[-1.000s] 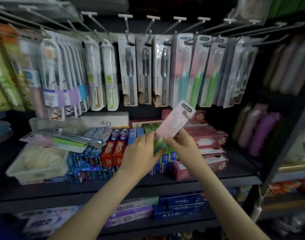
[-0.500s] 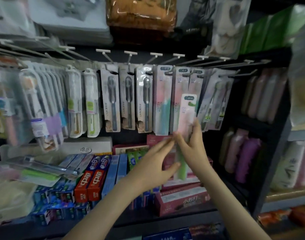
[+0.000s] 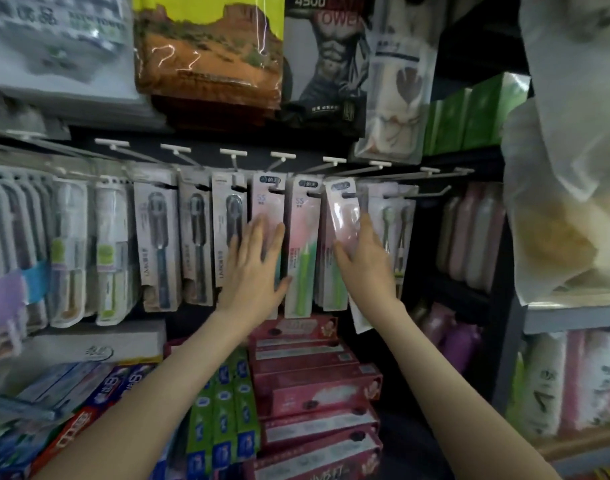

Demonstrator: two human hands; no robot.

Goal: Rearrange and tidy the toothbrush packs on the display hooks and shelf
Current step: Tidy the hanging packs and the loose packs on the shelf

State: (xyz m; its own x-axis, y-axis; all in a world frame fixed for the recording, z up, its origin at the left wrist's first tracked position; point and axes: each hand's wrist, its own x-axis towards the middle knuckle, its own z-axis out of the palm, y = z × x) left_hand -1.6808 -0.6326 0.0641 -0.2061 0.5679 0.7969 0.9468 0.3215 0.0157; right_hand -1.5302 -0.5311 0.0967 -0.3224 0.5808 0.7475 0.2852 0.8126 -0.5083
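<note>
Logged left hand (image 3: 255, 268) spread flat, fingers straight and pointing up, palm pressed on the front of a hanging pink-and-teal toothbrush pack (image 3: 267, 202); nothing gripped. Logged right hand (image 3: 365, 268) on the front of a pink toothbrush pack (image 3: 341, 209), fingers pointing up along its right edge, thumb out to the left. Heavy motion blur there; cannot tell pinch from plain press. Found hands apart, side by side at the same height, with one pink-and-green toothbrush pack (image 3: 303, 244) hanging between them, untouched.

Located the pink toothbrush pack at the row of display hooks (image 3: 416, 194), top edge level with the neighbouring packs' tops, body tilted with the top leaning left, lower end showing behind the right wrist. Cannot tell hang hole on or off the wire.

Noted to the left of the left hand three packs with dark brushes (image 3: 158, 237) side by side on their own hooks, then white cased packs (image 3: 109, 251) further left. Noted just right of the right hand a pack with pale green brush heads (image 3: 388, 216).

Recorded below the hook row red toothpaste boxes (image 3: 314, 393) stacked flat, green toothpaste boxes (image 3: 223, 427) just beside them on the left. Recorded above the hooks a desert-print bag (image 3: 210, 53); at far right, pink bottles (image 3: 469, 237).
</note>
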